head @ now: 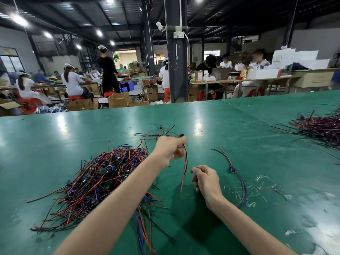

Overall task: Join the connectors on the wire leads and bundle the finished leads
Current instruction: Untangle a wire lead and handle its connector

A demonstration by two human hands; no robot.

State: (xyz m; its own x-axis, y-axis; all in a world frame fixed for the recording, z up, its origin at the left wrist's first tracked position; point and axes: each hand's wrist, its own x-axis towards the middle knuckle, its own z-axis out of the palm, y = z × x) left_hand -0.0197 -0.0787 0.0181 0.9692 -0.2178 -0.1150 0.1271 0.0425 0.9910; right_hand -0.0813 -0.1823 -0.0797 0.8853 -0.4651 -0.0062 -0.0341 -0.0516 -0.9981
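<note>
I see the left hand [171,148] pinching a red-and-black lead [185,162] above the green tabletop [239,126]. The right hand [207,179] is loosely curled and empty, just below. The tangled pile of leads [103,177] lies left of both hands. Beyond is a workshop with seated workers [71,81].

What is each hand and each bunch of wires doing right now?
Left hand: pinches one lead, raised.
Held lead: dangling, ends free.
Right hand: loosely curled, nothing visible in it.
Big pile: tangled, lying on the table.
Single lead: lying flat, apart from both piles.
Far pile: heaped at right, untouched.
</note>
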